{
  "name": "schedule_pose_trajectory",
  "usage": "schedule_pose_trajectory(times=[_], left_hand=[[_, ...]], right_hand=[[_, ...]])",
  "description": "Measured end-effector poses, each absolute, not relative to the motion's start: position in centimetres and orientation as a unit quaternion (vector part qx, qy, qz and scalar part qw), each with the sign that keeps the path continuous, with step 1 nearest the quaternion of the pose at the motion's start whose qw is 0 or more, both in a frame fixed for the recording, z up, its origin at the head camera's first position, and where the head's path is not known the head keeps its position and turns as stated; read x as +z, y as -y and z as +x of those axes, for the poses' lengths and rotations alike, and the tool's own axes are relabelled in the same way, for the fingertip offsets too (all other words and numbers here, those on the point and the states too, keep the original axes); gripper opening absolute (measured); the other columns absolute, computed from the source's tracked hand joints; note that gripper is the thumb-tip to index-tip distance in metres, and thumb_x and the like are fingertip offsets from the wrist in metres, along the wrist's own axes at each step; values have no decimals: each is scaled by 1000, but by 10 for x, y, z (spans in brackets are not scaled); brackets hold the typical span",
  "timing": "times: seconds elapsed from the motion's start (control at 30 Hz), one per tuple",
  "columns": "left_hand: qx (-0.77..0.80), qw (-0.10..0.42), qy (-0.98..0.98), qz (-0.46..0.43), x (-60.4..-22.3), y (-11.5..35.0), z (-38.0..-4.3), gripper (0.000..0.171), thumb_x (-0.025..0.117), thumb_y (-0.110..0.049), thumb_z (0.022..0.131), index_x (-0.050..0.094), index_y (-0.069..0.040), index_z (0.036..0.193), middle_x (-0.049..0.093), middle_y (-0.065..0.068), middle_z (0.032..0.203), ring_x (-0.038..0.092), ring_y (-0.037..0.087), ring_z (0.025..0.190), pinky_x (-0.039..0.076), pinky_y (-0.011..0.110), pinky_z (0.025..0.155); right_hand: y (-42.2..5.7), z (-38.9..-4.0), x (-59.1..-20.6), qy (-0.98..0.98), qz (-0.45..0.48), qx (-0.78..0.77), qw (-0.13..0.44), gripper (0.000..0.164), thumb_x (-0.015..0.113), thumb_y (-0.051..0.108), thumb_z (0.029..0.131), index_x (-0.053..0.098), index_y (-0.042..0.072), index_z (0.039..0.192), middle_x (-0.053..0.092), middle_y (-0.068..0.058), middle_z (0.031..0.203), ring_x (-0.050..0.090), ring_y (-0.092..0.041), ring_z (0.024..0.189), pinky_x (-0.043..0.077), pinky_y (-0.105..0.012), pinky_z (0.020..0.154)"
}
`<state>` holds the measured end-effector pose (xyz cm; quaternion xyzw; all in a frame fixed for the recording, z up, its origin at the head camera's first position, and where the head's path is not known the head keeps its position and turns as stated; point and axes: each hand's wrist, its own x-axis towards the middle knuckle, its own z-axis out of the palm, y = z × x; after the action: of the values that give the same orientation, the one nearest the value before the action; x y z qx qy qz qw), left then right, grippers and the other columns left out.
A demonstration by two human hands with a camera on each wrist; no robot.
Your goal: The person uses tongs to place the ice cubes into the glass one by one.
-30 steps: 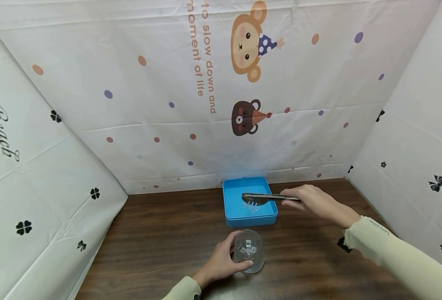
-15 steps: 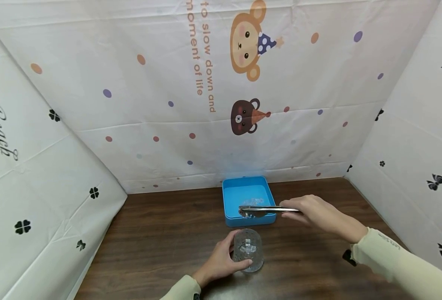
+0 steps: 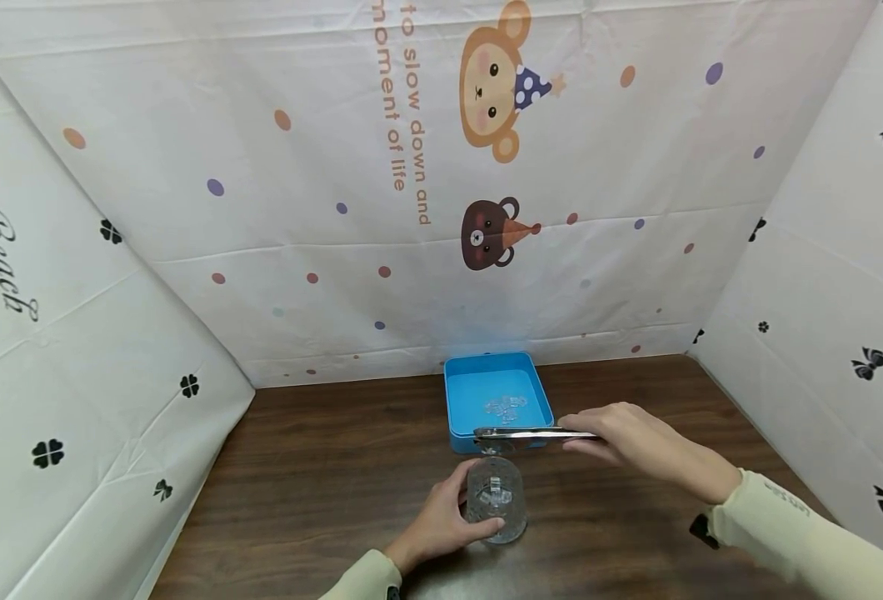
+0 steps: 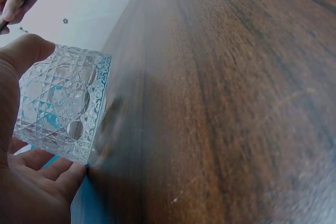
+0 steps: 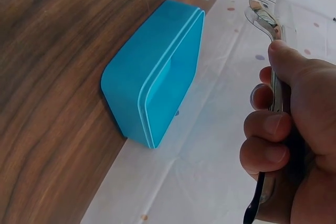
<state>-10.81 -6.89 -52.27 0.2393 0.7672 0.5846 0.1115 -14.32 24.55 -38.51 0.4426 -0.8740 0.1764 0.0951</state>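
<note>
A: What's there, biggest first?

B: A white backdrop printed with dots and animal heads (image 3: pixel 321 167) rises behind a dark brown wood-grain table (image 3: pixel 321 467). Near its foot, on the table, sits an open, square, bright-blue box (image 3: pixel 462 443).

A: And the hands?

B: The left hand (image 3: pixel 445 521) curves around a clear, cylindrical glass with a cut diamond pattern (image 3: pixel 512 508), thumb on the near side. The glass stands upright, just in front of the box. The right hand (image 3: pixel 621 433) is wrapped snugly around a pair of slim, silvery metal tongs (image 3: pixel 524 433), held up off the table.

A: Where do the tips point?

B: Across the box's front edge, near the glass's far rim; I can't judge their height exactly. Something small and clear seems caught in them. More clear, chunky pieces (image 3: pixel 505 408) lie on the box's floor.

A: How would you handle this step?

B: I'd keep the squeeze even, since smooth pieces probably slip, centre the tips low over the glass's mouth before loosening, and let the left hand just steady it, fingers below the rim.
</note>
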Motion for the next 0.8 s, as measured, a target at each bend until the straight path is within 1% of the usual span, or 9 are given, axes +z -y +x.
schedule_pose_trajectory(times=[0.13,0.2,0.3,0.4,0.5,0.6,0.7,0.8], left_hand=[[583,110,-769,239,-523,68,-108,76,85,-31,86,44,-19,149,59,7,138,65,22,119,54,27,95],[582,110,-769,240,-523,68,-108,76,85,-31,86,44,-18,149,59,7,137,65,22,119,55,27,94],[582,109,-769,239,-523,69,-108,77,85,-31,86,44,-15,149,60,8,137,65,22,119,54,27,95],[581,107,-771,238,-523,69,-109,77,85,-32,86,44,-14,149,59,9,137,64,22,119,53,26,97],[578,108,-773,236,-523,69,-109,78,85,-32,86,44,-14,149,59,9,137,64,21,120,53,26,97],[575,109,-776,235,-524,69,-109,78,85,-33,86,44,-14,149,60,9,137,64,21,119,53,26,97],[572,111,-779,232,-524,69,-109,77,85,-33,86,44,-14,149,60,7,136,64,19,119,53,26,97],[574,113,-778,230,-524,69,-109,76,85,-34,86,45,-16,148,60,5,136,64,18,119,53,27,97]], right_hand=[[-247,-139,-388,874,441,178,94,7,73,19,97,69,24,101,65,21,86,53,10,68,49,-18,59],[-247,-138,-389,874,443,179,89,2,71,23,100,68,24,99,63,22,84,52,10,67,47,-17,59],[-248,-137,-391,873,445,181,85,5,68,26,102,67,23,98,58,23,81,48,9,64,45,-16,59],[-247,-136,-391,872,444,185,85,3,69,24,101,67,23,98,58,24,81,48,9,64,44,-16,59],[-246,-135,-392,871,446,189,85,5,70,21,100,66,24,97,56,23,79,47,9,63,43,-15,57],[-246,-135,-393,869,449,190,88,5,69,22,101,66,24,97,55,24,79,47,9,63,43,-14,57],[-247,-134,-395,870,446,187,96,4,70,22,100,69,23,103,63,22,86,54,10,68,48,-16,60],[-250,-134,-398,877,434,178,103,18,70,25,100,72,17,115,73,12,99,64,5,78,56,-22,66]])
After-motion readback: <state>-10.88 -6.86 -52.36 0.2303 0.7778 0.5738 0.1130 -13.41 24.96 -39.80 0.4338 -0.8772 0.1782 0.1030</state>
